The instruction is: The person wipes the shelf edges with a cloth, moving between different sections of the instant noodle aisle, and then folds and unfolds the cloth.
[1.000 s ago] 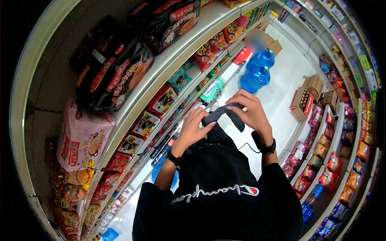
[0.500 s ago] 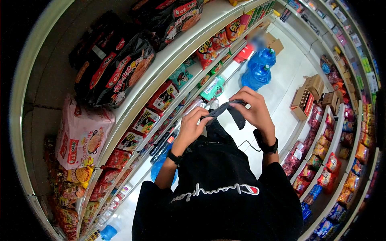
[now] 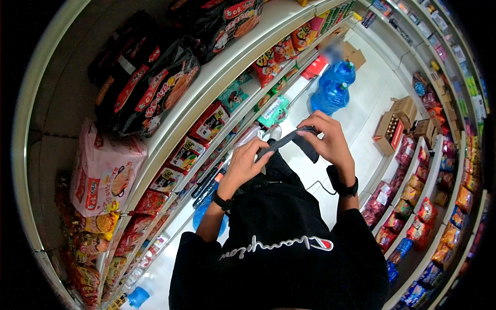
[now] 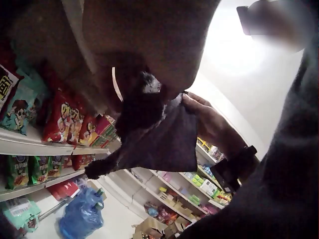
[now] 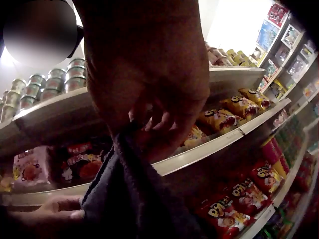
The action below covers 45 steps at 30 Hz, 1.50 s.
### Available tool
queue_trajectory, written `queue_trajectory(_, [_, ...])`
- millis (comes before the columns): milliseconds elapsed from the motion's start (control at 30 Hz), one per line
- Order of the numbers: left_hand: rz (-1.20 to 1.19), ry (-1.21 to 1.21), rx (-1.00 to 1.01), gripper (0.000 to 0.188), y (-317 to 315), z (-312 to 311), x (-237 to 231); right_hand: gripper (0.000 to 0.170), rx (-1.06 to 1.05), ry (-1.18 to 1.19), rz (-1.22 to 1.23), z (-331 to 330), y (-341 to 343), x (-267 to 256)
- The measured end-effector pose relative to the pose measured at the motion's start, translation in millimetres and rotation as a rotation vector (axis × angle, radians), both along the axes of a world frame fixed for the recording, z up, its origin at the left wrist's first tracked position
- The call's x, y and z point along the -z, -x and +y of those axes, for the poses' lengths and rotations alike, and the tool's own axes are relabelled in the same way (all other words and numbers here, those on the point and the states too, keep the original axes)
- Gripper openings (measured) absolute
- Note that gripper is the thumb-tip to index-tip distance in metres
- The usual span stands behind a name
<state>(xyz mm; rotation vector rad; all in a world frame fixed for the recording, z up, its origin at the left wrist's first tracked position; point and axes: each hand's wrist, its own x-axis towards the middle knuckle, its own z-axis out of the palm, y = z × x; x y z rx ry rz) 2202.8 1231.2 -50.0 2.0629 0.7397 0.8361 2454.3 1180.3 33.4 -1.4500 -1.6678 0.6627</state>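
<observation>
A dark grey cloth is stretched in a narrow band between my two hands, in front of my waist. My left hand pinches one end between thumb and fingers. At the other end, my right hand pinches the edge, and a loose flap hangs below its fingers. The left wrist view has the cloth spread as a dark, draped piece. From the right wrist, the cloth drops in folds beneath my fingertips, with the left fingers at its far edge.
Shelves of noodle packs and snack bags run close along my left. More stocked shelves curve along the right. Ahead on the floor stand large blue water bottles, with open cardboard boxes further right.
My hands have drawn slightly apart, the right one shifting a little right. The bunched cloth between them is now straighter.
</observation>
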Motion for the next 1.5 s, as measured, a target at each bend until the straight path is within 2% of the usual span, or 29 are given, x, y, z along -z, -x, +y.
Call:
queue_trajectory(100, [0.123,0.167,0.04,0.02,-2,-1,-4,0.016,0.007,0.005,0.012,-1,0,-1])
queue_trajectory(400, [0.115,-0.08,0.044,0.014,1,11,6,0.015,0.028,0.01,0.007,-2,-3,-1])
queue_trajectory(600, [0.169,-0.109,0.007,0.012,7,12,5,0.013,0.039,0.015,-0.056,0,-9,12])
queue_trajectory(700, [0.187,-0.015,-0.078,0.013,11,11,3,0.014,0.041,0.061,-0.045,0,-9,17])
queue_trajectory(900, [0.129,0.007,-0.154,0.016,14,11,0,0.017,0.043,0.097,0.006,-2,-8,21])
queue_trajectory(1100, [0.133,0.04,-0.105,0.014,19,17,4,0.018,0.057,0.116,0.03,-3,-10,24])
queue_trajectory(1300, [0.235,-0.012,-0.029,0.014,23,20,-1,0.019,0.061,0.125,0.008,-6,-11,26])
queue_trajectory(1500, [0.149,0.0,-0.047,0.015,20,20,-3,0.02,0.075,0.16,0.009,-8,-13,28])
